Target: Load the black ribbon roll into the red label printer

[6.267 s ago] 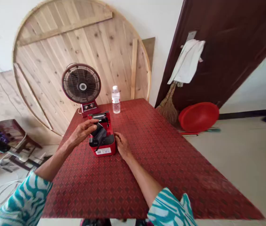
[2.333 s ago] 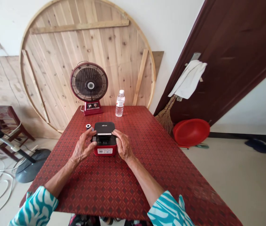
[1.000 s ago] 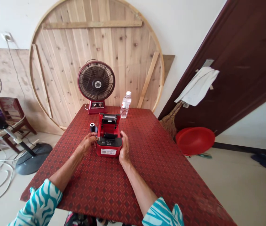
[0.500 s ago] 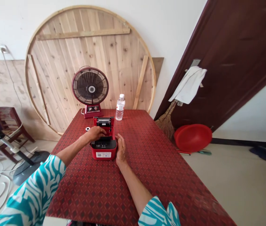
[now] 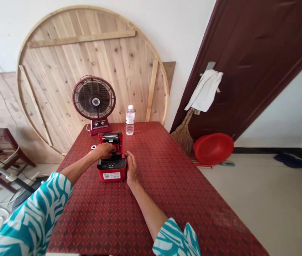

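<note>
- 1 printer (image 5: 111, 164), red and black, sitting flat on the patterned red table (image 5: 153, 199) between the wearer's hands; lid (image 5: 110, 137) raised at its far end.
- Orientation: I see the front label (image 5: 111, 176) facing the wearer; the front-to-back line runs away along the table. Which side is longer, I cannot tell.
- 1 left hand (image 5: 104, 150), back upward, fingers bent into the bay; tips hidden, so I cannot tell their spread or hold.
- 1 right hand (image 5: 131, 171), at the right wall, fingers extended, holding nothing I can see; contact uncertain.
- 1 small roll (image 5: 92, 147), just left of the left hand.
- 1 bottle (image 5: 130, 122), upright, beyond.
</note>
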### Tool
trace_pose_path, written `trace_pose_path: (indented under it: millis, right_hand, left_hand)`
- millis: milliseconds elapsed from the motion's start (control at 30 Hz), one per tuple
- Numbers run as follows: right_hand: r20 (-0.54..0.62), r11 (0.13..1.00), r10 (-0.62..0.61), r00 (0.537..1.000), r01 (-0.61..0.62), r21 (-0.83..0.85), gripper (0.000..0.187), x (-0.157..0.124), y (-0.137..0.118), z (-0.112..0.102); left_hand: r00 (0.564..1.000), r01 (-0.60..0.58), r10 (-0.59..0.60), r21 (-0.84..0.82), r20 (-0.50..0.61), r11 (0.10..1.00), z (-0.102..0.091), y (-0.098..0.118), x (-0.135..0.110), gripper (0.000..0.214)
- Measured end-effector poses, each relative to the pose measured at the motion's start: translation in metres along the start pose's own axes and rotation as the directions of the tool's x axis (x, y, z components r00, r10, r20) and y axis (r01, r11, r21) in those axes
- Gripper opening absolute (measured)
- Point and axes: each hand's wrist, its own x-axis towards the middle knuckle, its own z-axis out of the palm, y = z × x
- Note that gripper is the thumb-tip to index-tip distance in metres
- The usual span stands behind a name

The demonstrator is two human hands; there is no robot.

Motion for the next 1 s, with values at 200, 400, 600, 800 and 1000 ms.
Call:
trace_pose_path:
  millis: [200,400,600,800,1000]
  right_hand:
    - [0.004,1.000,-0.005,1.000,0.005,-0.010,0.046,0.001,-0.002,-0.002]
    - [0.001,0.998,-0.001,1.000,0.001,-0.060,0.046,0.000,-0.001,-0.005]
    - [-0.011,0.999,-0.009,1.000,0.008,-0.051,0.046,-0.001,-0.003,-0.005]
    - [-0.020,0.999,0.015,1.000,-0.015,-0.039,0.045,-0.001,-0.003,-0.004]
    - [-0.030,0.998,0.013,0.999,-0.015,-0.067,0.044,-0.001,-0.003,-0.005]
  left_hand:
    - [0.974,-0.041,0.010,-0.132,-0.227,0.990,-0.012,0.022,-0.032,0.032]
    - [0.942,-0.182,-0.015,-0.549,-0.335,0.816,-0.042,-0.020,-0.071,0.048]
    - [0.922,-0.078,-0.198,-0.659,-0.333,0.748,-0.023,-0.094,-0.100,0.045]
    - [0.925,0.025,-0.277,-0.684,-0.261,0.729,0.005,-0.116,-0.100,0.039]
    - [0.930,0.030,-0.255,-0.637,-0.265,0.771,0.007,-0.120,-0.097,0.044]
